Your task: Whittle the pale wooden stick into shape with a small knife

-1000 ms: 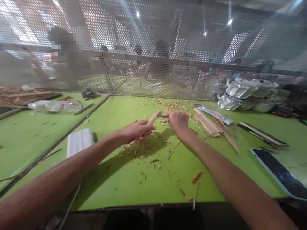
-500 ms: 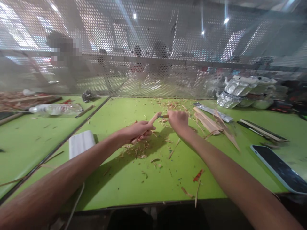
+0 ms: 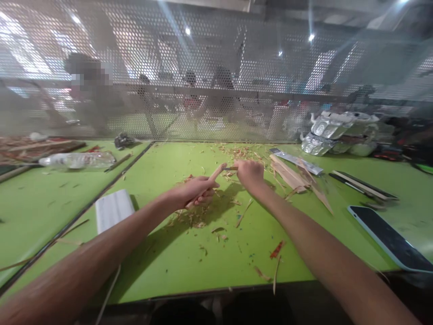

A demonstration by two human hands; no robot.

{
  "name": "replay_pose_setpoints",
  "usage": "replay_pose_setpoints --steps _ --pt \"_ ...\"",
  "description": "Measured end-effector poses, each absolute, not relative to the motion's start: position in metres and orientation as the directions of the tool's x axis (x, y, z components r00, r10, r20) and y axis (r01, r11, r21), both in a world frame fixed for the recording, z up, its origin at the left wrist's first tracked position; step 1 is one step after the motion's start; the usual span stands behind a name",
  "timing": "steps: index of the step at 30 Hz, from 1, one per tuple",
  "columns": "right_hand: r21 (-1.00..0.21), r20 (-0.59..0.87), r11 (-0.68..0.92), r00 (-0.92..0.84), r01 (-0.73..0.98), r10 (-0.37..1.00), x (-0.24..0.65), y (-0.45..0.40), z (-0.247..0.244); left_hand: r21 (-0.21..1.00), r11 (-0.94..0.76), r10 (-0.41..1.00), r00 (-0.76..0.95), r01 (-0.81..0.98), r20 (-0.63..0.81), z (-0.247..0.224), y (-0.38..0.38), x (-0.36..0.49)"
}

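Observation:
My left hand (image 3: pixel 196 191) is wrapped round a pale wooden stick (image 3: pixel 217 173), which slants up to the right with its tip out past the fingers. Closed in a fist, my right hand (image 3: pixel 249 174) grips a small knife (image 3: pixel 231 168). The knife's blade points left and meets the upper end of the stick. Wood shavings (image 3: pixel 194 217) lie on the green table (image 3: pixel 203 282) beneath and around both hands.
A white block (image 3: pixel 114 210) with a cable lies left, near a plastic bottle (image 3: pixel 79 160). On the right are wood strips (image 3: pixel 289 174), a phone (image 3: pixel 389 237), dark sticks (image 3: pixel 363 186) and foil-wrapped objects (image 3: pixel 329 126). A perforated screen (image 3: pixel 203 104) stands behind; people show through it.
The whole view has shifted slightly, with table items a little lower and to the left. Both hands keep their grips, and the blade is still at the stick's upper end.

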State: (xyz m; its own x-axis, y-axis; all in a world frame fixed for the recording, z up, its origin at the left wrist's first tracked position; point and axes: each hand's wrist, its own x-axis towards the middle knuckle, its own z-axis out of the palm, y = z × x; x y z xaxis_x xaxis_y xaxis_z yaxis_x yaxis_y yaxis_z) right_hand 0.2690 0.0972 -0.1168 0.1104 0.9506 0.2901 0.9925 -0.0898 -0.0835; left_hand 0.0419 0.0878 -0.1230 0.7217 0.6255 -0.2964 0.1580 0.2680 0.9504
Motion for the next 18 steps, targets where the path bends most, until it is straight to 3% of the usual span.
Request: replay_pose_setpoints --steps 4,6,9,12,14,18 --pt "-0.219 0.310 -0.191 0.254 0.957 0.916 0.293 0.101 -0.111 0.962 0.221 0.631 0.729 0.158 -0.265 -0.122 0.085 0.040" --pt "-0.291 0.301 -0.168 0.257 0.942 0.918 0.297 0.099 -0.110 0.962 0.186 0.657 0.703 0.202 -0.274 -0.122 0.083 0.041" --pt "-0.506 0.231 0.032 0.099 0.862 0.968 0.286 0.092 -0.111 0.957 0.135 0.684 0.675 0.258 -0.278 -0.122 0.080 0.043" --pt "-0.854 0.156 0.259 -0.253 0.450 0.955 0.270 0.085 -0.115 0.958 0.108 0.689 0.675 0.265 -0.264 -0.125 0.080 0.045" --pt "-0.931 0.158 0.261 -0.364 0.254 0.918 0.267 0.085 -0.117 0.959 0.109 0.689 0.676 0.262 -0.263 -0.126 0.080 0.045" --pt "-0.955 0.185 0.256 -0.372 0.150 0.910 0.273 0.089 -0.120 0.955 0.113 0.686 0.674 0.275 -0.276 -0.126 0.079 0.044"
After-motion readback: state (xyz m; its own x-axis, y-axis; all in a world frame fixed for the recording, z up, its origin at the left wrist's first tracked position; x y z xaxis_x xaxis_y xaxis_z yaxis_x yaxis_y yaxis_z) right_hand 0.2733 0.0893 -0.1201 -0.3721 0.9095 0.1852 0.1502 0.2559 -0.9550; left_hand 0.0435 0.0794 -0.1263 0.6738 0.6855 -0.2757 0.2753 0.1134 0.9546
